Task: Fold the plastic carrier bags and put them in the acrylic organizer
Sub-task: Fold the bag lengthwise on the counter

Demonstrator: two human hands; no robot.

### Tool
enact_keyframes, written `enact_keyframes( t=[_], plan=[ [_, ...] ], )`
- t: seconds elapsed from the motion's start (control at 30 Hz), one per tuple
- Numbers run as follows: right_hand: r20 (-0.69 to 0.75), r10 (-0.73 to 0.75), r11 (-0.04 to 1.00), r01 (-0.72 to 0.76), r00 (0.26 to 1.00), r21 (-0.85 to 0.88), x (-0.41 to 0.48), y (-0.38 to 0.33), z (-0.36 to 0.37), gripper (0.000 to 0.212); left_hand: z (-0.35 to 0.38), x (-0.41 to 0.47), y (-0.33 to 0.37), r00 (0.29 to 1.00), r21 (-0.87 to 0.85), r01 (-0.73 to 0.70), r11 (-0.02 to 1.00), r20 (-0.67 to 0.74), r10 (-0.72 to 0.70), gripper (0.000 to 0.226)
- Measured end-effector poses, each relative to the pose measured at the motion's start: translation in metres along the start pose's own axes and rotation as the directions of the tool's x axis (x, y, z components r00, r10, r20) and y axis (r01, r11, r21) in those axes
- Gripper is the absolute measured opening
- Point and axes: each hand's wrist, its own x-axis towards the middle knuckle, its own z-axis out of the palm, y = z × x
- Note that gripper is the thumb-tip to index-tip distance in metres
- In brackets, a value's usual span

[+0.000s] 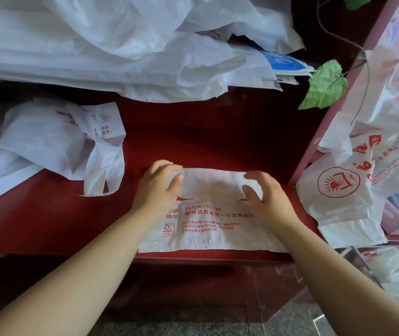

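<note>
Carrier bag (pixel 208 214) flat on the red worktop (pixel 48 219), near edge flush with the worktop's front lip. Left hand (pixel 156 187) and right hand (pixel 270 202) at the folded-over top edge, each grip spread, curled fingers holding nothing. Likely trouble: slick film springing open, or sliding off the lip. Clear room behind; crumpled bag (pixel 55 139) left, hanging bags (pixel 353 185) close right.
</note>
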Motion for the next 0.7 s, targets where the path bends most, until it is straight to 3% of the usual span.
enact_keyframes(
  t=[0.07,0.13,0.2,0.23,0.3,0.37,0.43,0.57,0.7],
  plan=[
    [0.055,-0.077,0.995,0.081,0.996,-0.067,-0.024,0.009,-0.012,0.037,-0.019,-0.019,-0.003,0.998,-0.003,-0.067,0.998,0.013,0.067,0.043],
    [0.145,-0.163,0.978,0.179,0.976,-0.107,-0.046,0.016,-0.022,0.070,-0.038,-0.044,-0.007,0.972,0.064,-0.136,0.989,0.201,0.121,0.082],
    [0.304,-0.147,0.967,0.202,0.941,-0.158,-0.063,0.025,-0.027,0.103,-0.048,-0.071,-0.015,0.923,0.258,-0.248,0.934,0.354,0.147,0.107],
    [0.349,-0.131,0.952,0.216,0.928,-0.218,-0.068,0.028,-0.029,0.109,-0.048,-0.081,-0.022,0.898,0.355,-0.345,0.869,0.395,0.195,0.104],
    [0.337,-0.229,0.888,0.337,0.913,-0.312,-0.078,0.031,-0.030,0.099,-0.048,-0.096,-0.033,0.872,0.415,-0.418,0.808,0.433,0.229,0.080],
    [0.263,-0.314,0.855,0.392,0.912,-0.339,-0.084,0.036,-0.026,0.069,-0.047,-0.103,-0.039,0.885,0.339,-0.410,0.847,0.373,0.279,0.060],
    [0.181,-0.352,0.870,0.393,0.918,-0.299,-0.093,0.037,-0.025,0.057,-0.048,-0.108,-0.038,0.895,0.237,-0.399,0.886,0.312,0.319,0.048],
    [0.070,-0.385,0.891,0.390,0.920,-0.235,-0.103,0.045,-0.027,0.054,-0.047,-0.111,-0.039,0.894,0.197,-0.444,0.874,0.165,0.417,0.046],
    [0.030,-0.355,0.910,0.353,0.934,-0.218,-0.105,0.055,-0.029,0.043,-0.045,-0.109,-0.047,0.883,0.170,-0.459,0.872,0.192,0.427,0.050]
  ],
)
